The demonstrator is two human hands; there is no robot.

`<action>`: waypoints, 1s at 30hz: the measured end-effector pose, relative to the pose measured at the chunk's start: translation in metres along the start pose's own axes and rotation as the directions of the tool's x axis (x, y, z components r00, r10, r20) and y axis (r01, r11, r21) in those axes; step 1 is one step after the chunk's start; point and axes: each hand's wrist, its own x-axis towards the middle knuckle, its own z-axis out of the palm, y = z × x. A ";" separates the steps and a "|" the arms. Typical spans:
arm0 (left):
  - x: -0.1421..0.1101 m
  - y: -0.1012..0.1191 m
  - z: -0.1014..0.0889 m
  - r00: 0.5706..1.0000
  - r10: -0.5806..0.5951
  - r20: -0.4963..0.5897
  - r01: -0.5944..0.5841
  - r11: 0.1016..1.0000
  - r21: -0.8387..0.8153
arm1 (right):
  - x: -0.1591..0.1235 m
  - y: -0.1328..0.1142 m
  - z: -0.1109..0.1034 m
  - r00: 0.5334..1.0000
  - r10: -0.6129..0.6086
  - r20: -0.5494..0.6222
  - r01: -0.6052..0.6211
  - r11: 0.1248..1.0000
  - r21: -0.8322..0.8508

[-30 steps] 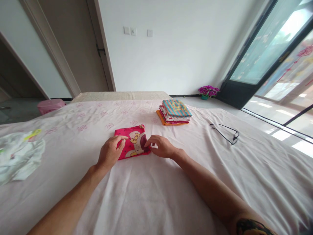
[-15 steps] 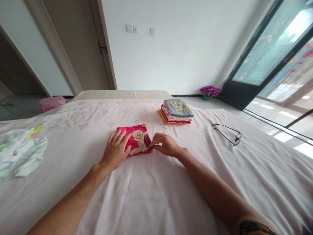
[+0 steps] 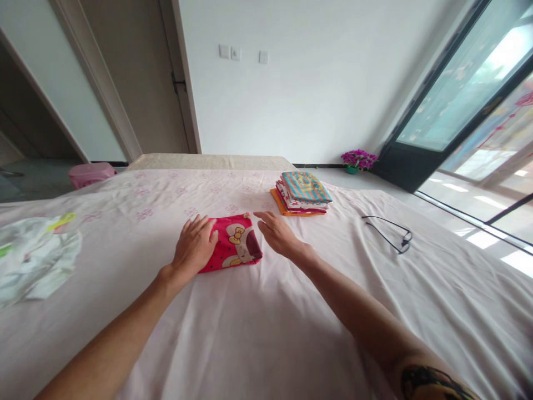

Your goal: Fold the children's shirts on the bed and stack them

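right hand (image 3: 280,236) has come off the red cloth (image 3: 235,244) — its near edge crosswise — fingers (image 3: 266,217) open, left hand (image 3: 194,247) flat atop

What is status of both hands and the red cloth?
Left hand on red cloth, fingers extended. Right hand beside it, not gripping. Red cloth folded on bedspread. Nothing blocking it.

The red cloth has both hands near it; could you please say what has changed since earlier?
The right hand has let go of the red cloth's near right corner and moved forward, beside its far right corner. The left hand is still on the cloth; the stack and glasses stayed put.
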 end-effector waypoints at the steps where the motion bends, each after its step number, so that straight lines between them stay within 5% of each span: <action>1: 0.003 0.003 0.003 1.000 -0.005 0.004 0.005 1.000 0.012 | 0.008 -0.007 0.008 1.000 -0.015 0.009 0.015 0.999 -0.047; 5: 0.010 0.014 0.018 0.998 -0.031 0.060 0.029 0.999 0.043 | 0.034 -0.029 0.053 0.999 0.025 0.020 -0.021 0.981 -0.191; 10: 0.004 0.019 0.034 0.990 -0.049 0.129 0.043 0.998 0.048 | 0.036 -0.021 0.092 0.981 0.170 0.090 -0.138 0.948 -0.286; 22: -0.012 -0.011 0.032 0.973 -0.172 0.152 0.171 0.985 0.023 | 0.026 -0.004 0.082 0.969 0.204 0.137 -0.148 0.929 -0.338; 30: -0.010 -0.034 0.045 0.939 -0.343 0.030 0.344 0.932 -0.114 | 0.024 0.001 0.082 0.960 0.235 0.150 -0.182 0.936 -0.302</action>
